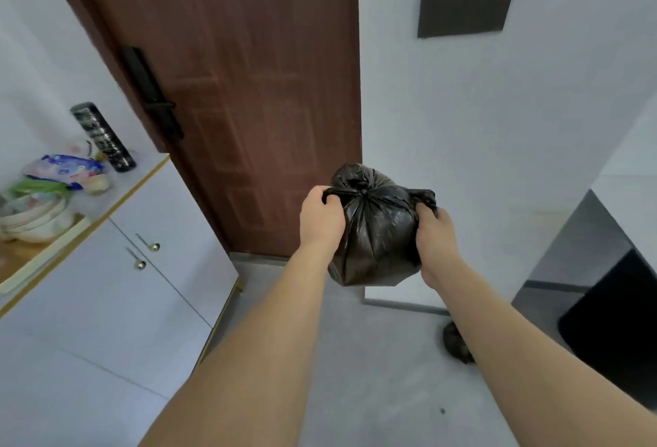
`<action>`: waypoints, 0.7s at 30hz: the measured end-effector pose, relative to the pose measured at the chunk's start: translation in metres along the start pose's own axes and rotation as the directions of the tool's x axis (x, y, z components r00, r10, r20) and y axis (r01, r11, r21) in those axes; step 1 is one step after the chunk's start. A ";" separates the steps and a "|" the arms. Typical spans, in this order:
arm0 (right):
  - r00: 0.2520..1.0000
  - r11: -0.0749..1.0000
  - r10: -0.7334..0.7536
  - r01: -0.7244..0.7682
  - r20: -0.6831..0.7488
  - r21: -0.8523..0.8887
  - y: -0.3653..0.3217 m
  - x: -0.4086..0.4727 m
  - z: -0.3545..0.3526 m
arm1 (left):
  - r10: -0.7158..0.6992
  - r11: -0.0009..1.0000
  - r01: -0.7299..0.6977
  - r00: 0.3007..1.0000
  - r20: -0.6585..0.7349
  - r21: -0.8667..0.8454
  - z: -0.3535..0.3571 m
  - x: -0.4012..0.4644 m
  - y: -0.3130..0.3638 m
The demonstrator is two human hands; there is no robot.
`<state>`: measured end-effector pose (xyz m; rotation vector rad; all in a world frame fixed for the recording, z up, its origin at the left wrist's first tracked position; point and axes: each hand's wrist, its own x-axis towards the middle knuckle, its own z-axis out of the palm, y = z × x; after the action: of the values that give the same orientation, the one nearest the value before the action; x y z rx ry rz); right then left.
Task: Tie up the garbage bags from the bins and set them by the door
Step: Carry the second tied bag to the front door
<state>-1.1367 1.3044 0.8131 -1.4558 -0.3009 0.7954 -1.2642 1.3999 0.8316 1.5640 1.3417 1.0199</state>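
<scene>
Forearms: both bare, reaching out from the near edge over the grey floor (373, 357).
Second bag: small dark bundle (457, 343) on the floor at near right, half hidden behind the right forearm, close to the white wall's foot.
Left hand: left hand (321, 220) has its fingers curled tight on one black tail of the knot, on the bag's left side.
Right hand: right hand (435, 233) has its fingers pinched closed on the other tail, on the bag's right side.
Garbage bag: black garbage bag (377, 233) held up in the air between both hands, knot on top, clear of the floor.
Cabinet: white cabinet (117, 290) at left, bowls and packets on top.
Door: brown door (249, 91) straight beyond the bag, dark handle (156, 101) on its left edge.
</scene>
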 end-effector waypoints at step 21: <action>0.929 0.859 0.357 -0.367 -0.097 -0.356 0.339 0.290 -0.088 | -0.301 0.915 0.185 0.905 0.301 0.359 0.291 0.109 -0.350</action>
<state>-0.9740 1.3965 0.3981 -1.9134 -0.1583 1.0619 -1.0954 1.5200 0.4116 1.6626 1.4525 0.3488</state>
